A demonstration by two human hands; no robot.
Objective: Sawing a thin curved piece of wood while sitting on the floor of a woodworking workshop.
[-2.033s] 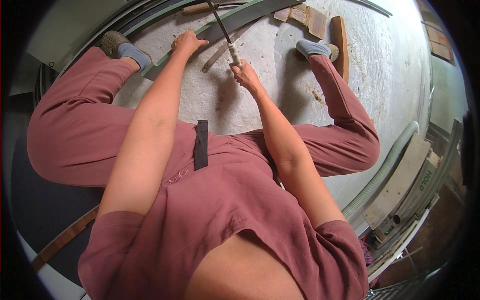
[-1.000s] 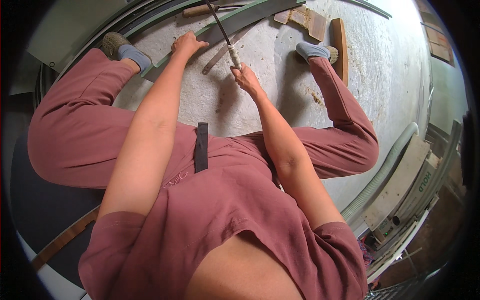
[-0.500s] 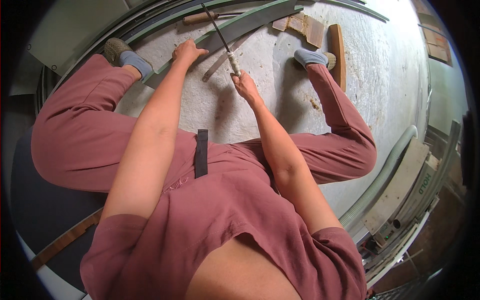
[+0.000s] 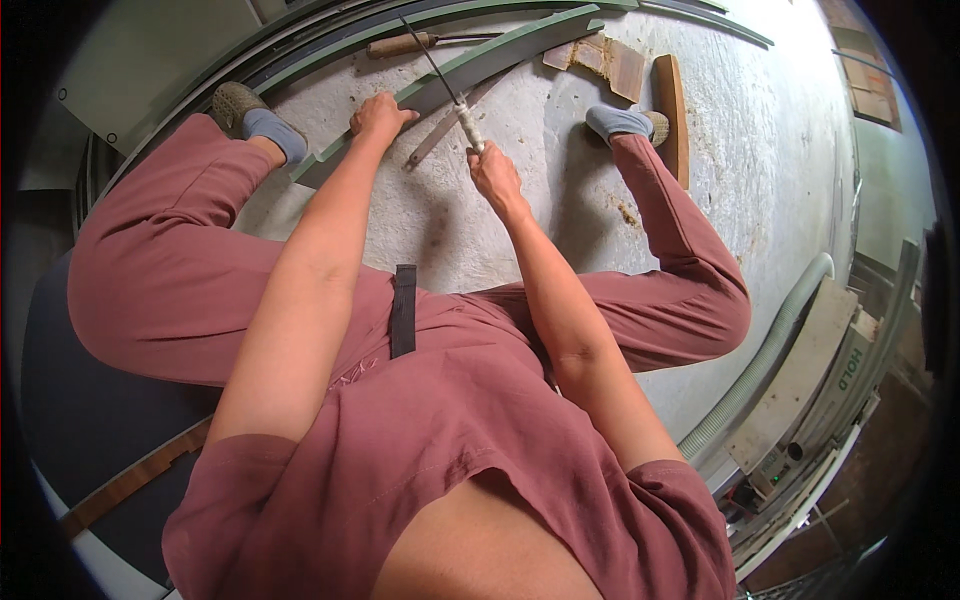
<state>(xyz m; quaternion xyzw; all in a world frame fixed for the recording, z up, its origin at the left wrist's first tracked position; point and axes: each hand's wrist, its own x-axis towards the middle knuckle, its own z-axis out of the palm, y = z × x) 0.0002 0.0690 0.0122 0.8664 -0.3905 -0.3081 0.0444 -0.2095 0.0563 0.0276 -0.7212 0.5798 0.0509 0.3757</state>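
A long grey strip with green edges (image 4: 470,68) slants across the floor in front of me. My left hand (image 4: 380,118) is closed over its near part, fingers on the top edge and thumb pointing right. In my right hand (image 4: 495,175) is a thin, dark, file-like tool (image 4: 468,124), gripped by the end of its white-wrapped handle. Its narrow shaft points up and to the left and crosses over the strip in this view. Whether the shaft touches the strip, I cannot tell. Below the strip lies a flat, narrow bar (image 4: 432,146), partly hidden under it.
Beyond the strip lies a tool with a wooden handle (image 4: 402,45) and thin shaft. Broken brown wooden pieces (image 4: 622,66) and a curved wooden block (image 4: 673,118) lie at the far right, the block beside my right foot. A ribbed hose (image 4: 750,370) and stacked boards (image 4: 795,375) stand at right.
My left hand has shifted slightly right and nearer. My right hand and the file-like tool have moved a little to the right, the tool still held the same way.
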